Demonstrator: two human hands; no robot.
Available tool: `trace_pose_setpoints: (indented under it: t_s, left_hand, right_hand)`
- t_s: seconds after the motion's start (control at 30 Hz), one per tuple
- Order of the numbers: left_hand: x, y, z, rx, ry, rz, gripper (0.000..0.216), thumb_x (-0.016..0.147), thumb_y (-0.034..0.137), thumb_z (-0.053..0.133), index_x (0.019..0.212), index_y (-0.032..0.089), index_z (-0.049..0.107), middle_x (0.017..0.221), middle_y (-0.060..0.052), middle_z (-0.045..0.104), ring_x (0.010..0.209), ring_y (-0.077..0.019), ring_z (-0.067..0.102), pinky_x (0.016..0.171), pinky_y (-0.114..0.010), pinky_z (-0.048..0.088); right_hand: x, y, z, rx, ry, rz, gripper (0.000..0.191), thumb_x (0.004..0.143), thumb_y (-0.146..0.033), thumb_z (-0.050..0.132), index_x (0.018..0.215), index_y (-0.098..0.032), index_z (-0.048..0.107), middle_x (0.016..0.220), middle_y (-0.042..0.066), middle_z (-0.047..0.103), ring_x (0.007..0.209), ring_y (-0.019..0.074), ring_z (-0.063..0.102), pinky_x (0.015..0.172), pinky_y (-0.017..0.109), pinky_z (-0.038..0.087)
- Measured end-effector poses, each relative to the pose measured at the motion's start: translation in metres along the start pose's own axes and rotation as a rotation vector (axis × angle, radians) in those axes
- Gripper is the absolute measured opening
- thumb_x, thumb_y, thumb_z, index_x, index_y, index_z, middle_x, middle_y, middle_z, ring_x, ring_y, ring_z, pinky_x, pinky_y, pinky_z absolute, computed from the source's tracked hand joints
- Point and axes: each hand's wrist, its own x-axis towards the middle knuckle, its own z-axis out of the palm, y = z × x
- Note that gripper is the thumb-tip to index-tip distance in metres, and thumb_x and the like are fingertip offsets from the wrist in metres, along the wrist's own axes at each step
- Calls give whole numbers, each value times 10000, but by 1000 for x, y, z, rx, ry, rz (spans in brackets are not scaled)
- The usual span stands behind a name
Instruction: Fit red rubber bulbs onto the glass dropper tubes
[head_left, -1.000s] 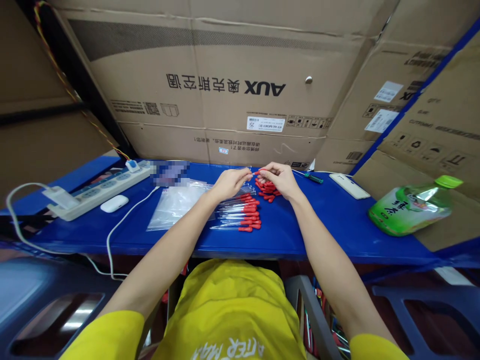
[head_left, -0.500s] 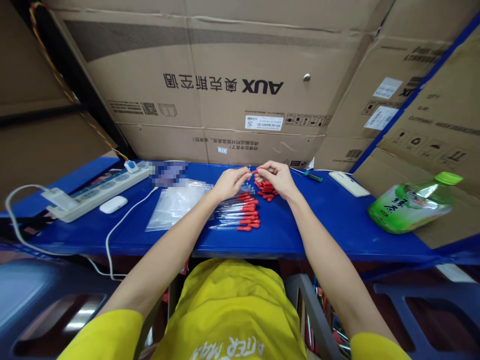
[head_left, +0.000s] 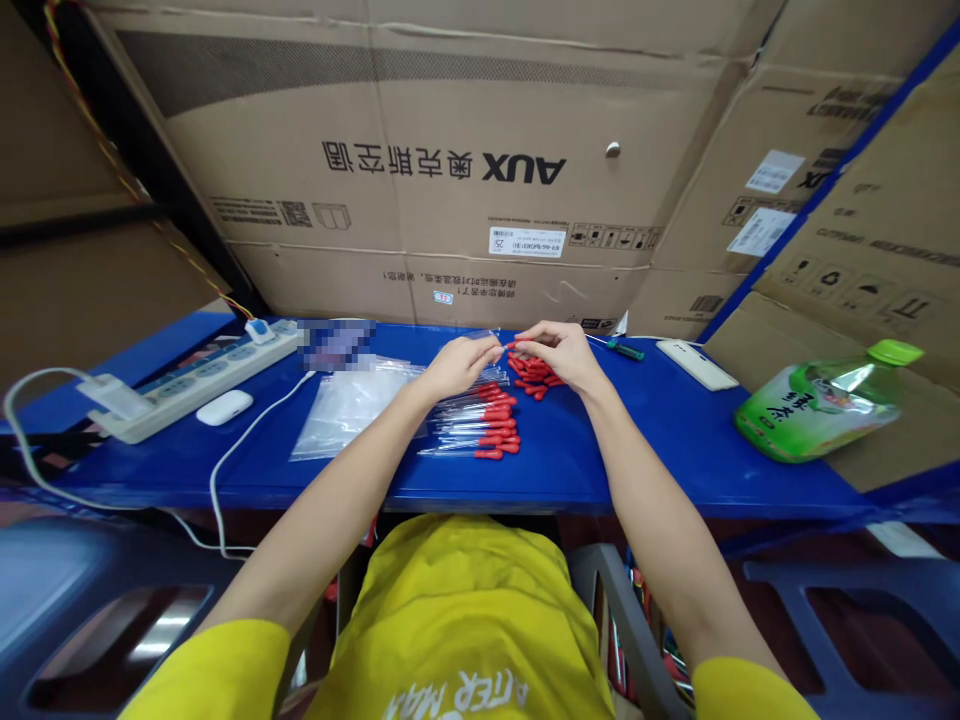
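Two bare hands, both yours, met over the blue surface, close to its far edge. Your right hand had its thumb and fingers clamped on a small red cap, which poked out toward the other hand. Your left hand had its fingertips drawn together just beside that cap; whether they held something was too small to tell. Below your right hand lay a pile of loose red caps. Closer to the near edge you had a row of capped tubes, thin and clear, their red ends toward the right edge. Clear plastic bags lay to their left, partly hidden by your left forearm. Toward the left edge sat a white power strip and a small white case. A green-handled screwdriver lay near the far edge; a pale phone and a green bottle sat toward the right edge.
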Motion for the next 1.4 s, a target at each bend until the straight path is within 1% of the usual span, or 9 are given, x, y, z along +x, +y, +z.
trace_pose_setpoints:
  t_s: [0.2,0.53,0.93,1.0,1.07,1.17,1.23,1.3,1.4]
  left_hand:
    - [-1,1,-2,35,-12,6,465,1122,472,329,955,193,661,807,-48,691,724,-188,625,726,-290,392]
    - [0,4,-3,32,6,31,463,1124,466,341,924,179,644,748,-24,652,660,-157,568,683,-271,361]
    - [0,2,0,-11,19,28,503,1120,501,347,925,164,666,749,-20,657,669,-151,572,676,-261,368]
    - [0,1,-3,-18,8,1,517,1115,516,353,938,163,686,779,-25,686,691,-155,590,693,-262,383]
    - [-1,0,-8,-9,-42,-44,524,1104,535,375,954,175,724,785,-20,710,705,-162,612,707,-265,395]
    - [-3,-6,-16,17,-87,-197,574,1114,535,316,1011,223,787,809,-8,754,729,-176,656,724,-273,417]
    - [-4,-12,-20,29,-16,-298,643,1122,541,247,1025,229,802,875,-20,785,770,-187,686,744,-281,440]
    - [-5,-18,-21,81,68,-352,652,1123,538,239,1027,220,799,913,-37,798,803,-198,704,757,-289,455]
    - [-7,-26,-20,219,95,-358,516,1096,504,368,1009,214,786,910,-58,799,829,-216,709,749,-292,457]
  right_hand:
    - [0,1,1,19,1,9,395,666,-520,965,851,-203,820,777,66,814,742,257,801,787,423,676]
    - [-1,1,3,56,-16,25,426,641,-545,969,834,-201,808,769,55,815,745,250,805,771,392,679]
    - [0,0,7,34,-46,30,432,695,-549,934,891,-192,789,784,59,804,746,239,791,767,387,662]
    - [1,0,8,-2,-44,15,419,733,-551,902,916,-196,779,787,52,799,745,229,777,758,374,647]
    - [1,1,8,-56,-56,-6,385,770,-534,870,923,-196,765,792,44,790,740,214,755,747,357,625]
    - [1,2,9,-177,-98,-47,301,813,-465,828,904,-187,757,840,44,783,759,194,717,758,337,584]
    - [0,2,10,-228,-136,-52,266,828,-429,813,904,-180,759,865,45,781,772,186,699,768,330,563]
    - [-1,4,14,-221,-187,-25,262,834,-421,808,914,-176,757,864,44,779,773,182,694,767,325,551]
    - [-4,6,23,-195,-291,9,275,826,-427,817,920,-176,753,866,46,777,786,186,701,760,321,543]
